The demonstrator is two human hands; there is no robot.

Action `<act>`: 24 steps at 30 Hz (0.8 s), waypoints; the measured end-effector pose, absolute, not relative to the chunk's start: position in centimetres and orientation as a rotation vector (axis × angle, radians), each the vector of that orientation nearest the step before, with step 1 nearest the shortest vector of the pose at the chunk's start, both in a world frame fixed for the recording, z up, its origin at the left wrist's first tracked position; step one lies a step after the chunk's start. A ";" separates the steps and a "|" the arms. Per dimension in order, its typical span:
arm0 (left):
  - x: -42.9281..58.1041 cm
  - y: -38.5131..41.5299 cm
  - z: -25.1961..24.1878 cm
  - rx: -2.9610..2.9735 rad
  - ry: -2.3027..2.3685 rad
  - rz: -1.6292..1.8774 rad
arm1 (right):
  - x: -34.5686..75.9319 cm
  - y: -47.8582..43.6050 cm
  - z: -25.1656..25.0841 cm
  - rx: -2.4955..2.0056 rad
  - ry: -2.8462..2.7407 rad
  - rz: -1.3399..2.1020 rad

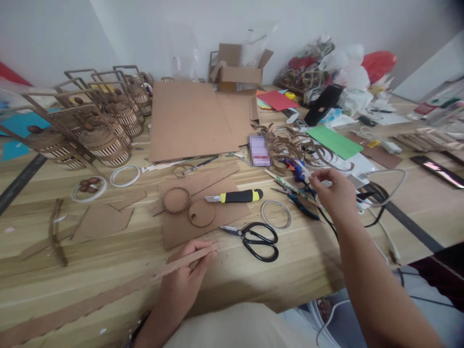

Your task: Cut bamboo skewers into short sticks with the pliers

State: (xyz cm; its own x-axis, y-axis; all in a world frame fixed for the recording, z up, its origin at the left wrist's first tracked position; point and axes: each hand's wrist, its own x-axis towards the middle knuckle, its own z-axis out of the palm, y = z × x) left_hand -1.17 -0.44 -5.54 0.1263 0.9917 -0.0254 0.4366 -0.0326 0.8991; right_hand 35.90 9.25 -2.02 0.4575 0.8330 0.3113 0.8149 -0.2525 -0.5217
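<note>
My left hand (188,270) is closed on one end of a long cardboard strip (83,304) that runs along the table's front edge to the left. My right hand (331,191) hovers to the right with fingers curled over a blue glue gun (297,170) and a pair of pliers (302,205); whether it grips anything is unclear. Between the hands lie black scissors (259,239), a yellow-and-black utility knife (235,196) and a white tape ring (276,214). A toothed cardboard ring (176,200) and a cardboard disc (201,213) rest on a cardboard sheet.
Several slatted cardboard lanterns (97,137) stand at the back left. A large flat cardboard sheet (192,118) and an open box (237,72) sit at the back centre. Curled cardboard strips (290,142), green paper (333,141), bags and cables crowd the right.
</note>
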 end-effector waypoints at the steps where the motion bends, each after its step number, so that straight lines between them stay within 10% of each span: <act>1: -1.1 -0.5 -5.5 1.586 1.423 0.861 | 35.8 9.2 -2.0 -2.080 -1.374 0.031; 24: -0.4 -0.7 -5.0 1.491 1.349 0.853 | 28.3 1.9 -5.6 -1.660 -2.450 0.232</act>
